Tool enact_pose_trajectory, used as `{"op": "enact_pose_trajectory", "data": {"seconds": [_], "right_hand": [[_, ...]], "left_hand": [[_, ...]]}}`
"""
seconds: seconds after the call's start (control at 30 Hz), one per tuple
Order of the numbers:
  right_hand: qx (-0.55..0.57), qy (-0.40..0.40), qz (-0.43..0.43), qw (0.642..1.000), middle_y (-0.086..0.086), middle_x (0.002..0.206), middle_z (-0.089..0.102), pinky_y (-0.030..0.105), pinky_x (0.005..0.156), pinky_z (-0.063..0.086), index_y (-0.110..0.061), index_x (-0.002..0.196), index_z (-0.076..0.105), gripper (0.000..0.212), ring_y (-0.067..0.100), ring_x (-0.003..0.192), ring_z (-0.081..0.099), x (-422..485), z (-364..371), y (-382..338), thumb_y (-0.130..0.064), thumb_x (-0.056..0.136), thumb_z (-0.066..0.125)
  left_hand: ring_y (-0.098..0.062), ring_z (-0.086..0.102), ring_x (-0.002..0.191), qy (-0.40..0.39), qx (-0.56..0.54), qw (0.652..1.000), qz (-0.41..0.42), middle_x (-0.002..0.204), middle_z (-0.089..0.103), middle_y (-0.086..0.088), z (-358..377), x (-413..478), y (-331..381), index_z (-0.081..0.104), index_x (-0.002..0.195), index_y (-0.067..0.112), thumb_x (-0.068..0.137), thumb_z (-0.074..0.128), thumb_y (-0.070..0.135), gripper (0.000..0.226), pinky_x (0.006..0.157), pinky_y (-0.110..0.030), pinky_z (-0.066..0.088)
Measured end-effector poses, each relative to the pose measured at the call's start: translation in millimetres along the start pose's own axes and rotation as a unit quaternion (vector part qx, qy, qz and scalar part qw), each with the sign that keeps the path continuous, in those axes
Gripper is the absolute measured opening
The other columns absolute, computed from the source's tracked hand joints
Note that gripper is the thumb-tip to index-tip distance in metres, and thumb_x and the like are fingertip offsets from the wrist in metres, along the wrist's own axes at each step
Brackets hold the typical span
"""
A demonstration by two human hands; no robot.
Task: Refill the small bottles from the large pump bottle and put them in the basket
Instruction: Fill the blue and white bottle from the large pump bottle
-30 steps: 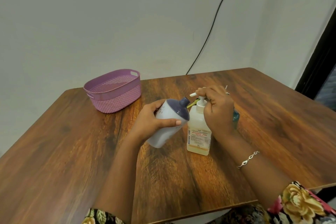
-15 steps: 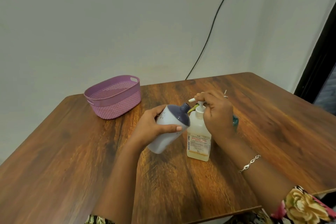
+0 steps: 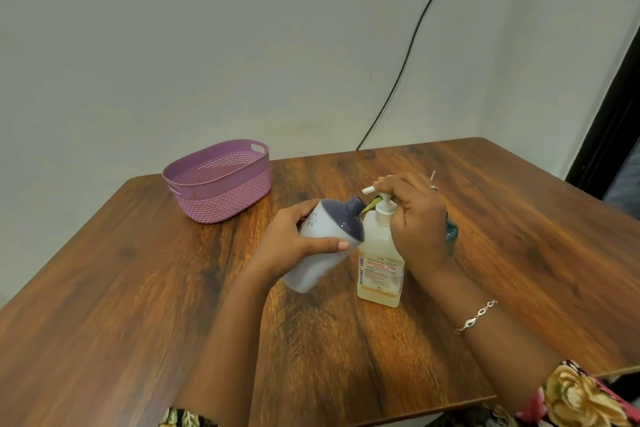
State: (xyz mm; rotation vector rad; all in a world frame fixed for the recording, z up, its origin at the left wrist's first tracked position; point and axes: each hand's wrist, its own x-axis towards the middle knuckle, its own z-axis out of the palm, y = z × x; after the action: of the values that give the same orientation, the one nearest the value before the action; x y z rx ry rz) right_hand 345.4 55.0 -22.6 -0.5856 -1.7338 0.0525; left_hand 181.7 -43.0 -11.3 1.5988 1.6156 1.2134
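Dark-grained wood covered the surface (image 3: 381, 350) where a person worked with both hands at two bottles. The left hand (image 3: 294, 246) was wrapped around a small white bottle (image 3: 322, 253) with a dark blue shoulder, held clear of the wood and tilted so that its open neck pointed up and to the right, close under the white spout of the large pump bottle (image 3: 379, 270). The pump bottle stood upright near the middle of the surface, a pale yellowish liquid showing through its sides and a printed label on its front. The right hand (image 3: 415, 218) was closed over the pump head from above, fingers curled down around it — a ring on one finger, a silver bracelet (image 3: 478, 315) on the wrist. Just behind that hand a teal object (image 3: 451, 234) showed only as a sliver; what it was could not be told. A purple woven-pattern basket (image 3: 221, 191) sat well apart at the far left of the surface, near the pale wall (image 3: 207, 45), down which a black cable (image 3: 412, 42) ran. Floral sleeves (image 3: 581, 399) edged the frame's bottom.
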Motion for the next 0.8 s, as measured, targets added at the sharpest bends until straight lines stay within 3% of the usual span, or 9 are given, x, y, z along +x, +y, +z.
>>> {"op": "enact_pose_trajectory", "data": {"seconds": [0.13,0.2,0.33,0.5,0.67,0.8], "right_hand": [[-0.024,0.009,0.003,1.0,0.013,0.084,0.066,0.027,0.068,0.047,0.002,0.086,0.069,0.028,0.027,0.08,0.062,-8.9,1.3,-5.2,0.013,0.076,0.046],[-0.035,0.013,-0.005,0.999,0.013,0.08,0.066,0.025,0.066,0.045,0.002,0.083,0.069,0.025,0.027,0.077,0.061,-11.2,2.8,-5.0,0.008,0.08,0.045],[-0.035,0.002,0.004,0.999,0.014,0.078,0.065,0.029,0.063,0.046,0.003,0.081,0.069,0.024,0.029,0.074,0.06,-8.7,3.4,-2.0,0.017,0.073,0.051],[0.013,-0.023,0.014,1.0,0.015,0.078,0.065,0.036,0.06,0.049,0.003,0.08,0.069,0.036,0.028,0.072,0.059,9.1,-2.8,-3.0,-0.01,0.08,0.036],[-0.029,-0.007,-0.015,0.999,0.012,0.072,0.064,0.027,0.059,0.044,0.002,0.074,0.068,0.028,0.025,0.069,0.058,0.8,0.0,-5.1,0.0,0.076,0.04],[-0.021,-0.013,-0.003,1.0,0.012,0.073,0.064,0.027,0.06,0.044,0.002,0.075,0.068,0.031,0.027,0.07,0.058,-3.1,-0.5,-2.1,0.0,0.075,0.038]], "left_hand": [[-0.005,0.063,0.086,-0.001,-0.013,1.0,0.002,0.098,0.068,0.009,0.0,-2.0,-0.4,0.062,0.1,0.04,0.046,0.074,0.054,0.057,0.078,-0.033,0.055],[-0.006,0.064,0.087,0.002,-0.015,1.0,0.003,0.099,0.068,0.009,1.1,-1.3,-0.7,0.063,0.103,0.038,0.047,0.075,0.053,0.059,0.077,-0.032,0.055],[-0.003,0.063,0.086,-0.005,-0.018,1.0,0.005,0.099,0.068,0.01,2.2,-1.2,0.6,0.061,0.103,0.039,0.049,0.077,0.048,0.057,0.073,-0.025,0.055],[-0.002,0.062,0.086,-0.001,-0.016,1.0,-0.007,0.099,0.066,0.011,-0.2,-0.9,0.1,0.059,0.101,0.04,0.046,0.075,0.053,0.059,0.072,-0.023,0.054],[-0.002,0.063,0.084,0.001,-0.027,1.0,-0.003,0.098,0.068,0.008,1.6,1.1,-0.2,0.062,0.102,0.036,0.056,0.081,0.035,0.05,0.071,-0.022,0.055],[-0.007,0.064,0.085,0.008,-0.032,0.999,-0.004,0.099,0.069,0.005,3.3,1.0,0.0,0.064,0.106,0.029,0.056,0.079,0.034,0.053,0.072,-0.026,0.055]]}}
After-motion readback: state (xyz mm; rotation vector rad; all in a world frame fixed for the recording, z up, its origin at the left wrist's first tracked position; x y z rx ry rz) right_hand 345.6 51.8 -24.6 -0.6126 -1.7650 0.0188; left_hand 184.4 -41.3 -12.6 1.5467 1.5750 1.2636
